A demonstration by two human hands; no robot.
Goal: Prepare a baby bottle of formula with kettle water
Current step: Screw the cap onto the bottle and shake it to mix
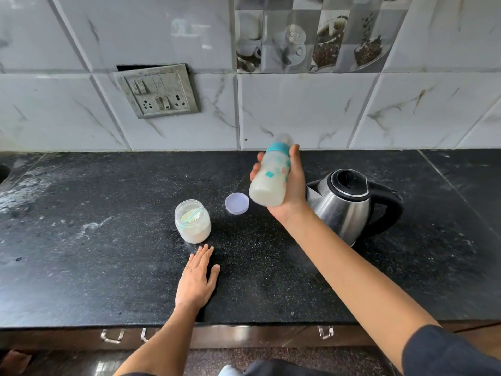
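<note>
My right hand (292, 185) grips a baby bottle (271, 177) in the air above the black counter (108, 267). The bottle has a teal collar and a clear teat, holds milky white liquid, and is tilted with the teat pointing up and away. Flat on the counter lies my left hand (196, 278), fingers straight, just in front of an open clear jar of white formula powder (193, 221) with a scoop inside. The jar's pale purple lid (237, 203) lies behind it. A steel kettle (349, 204) with black lid and handle stands to the right of the bottle.
A tiled wall rises behind the counter, with a switch and socket plate (157, 90) at the left. White powder dust marks the counter's left part. Drawer handles (112, 336) show below the front edge.
</note>
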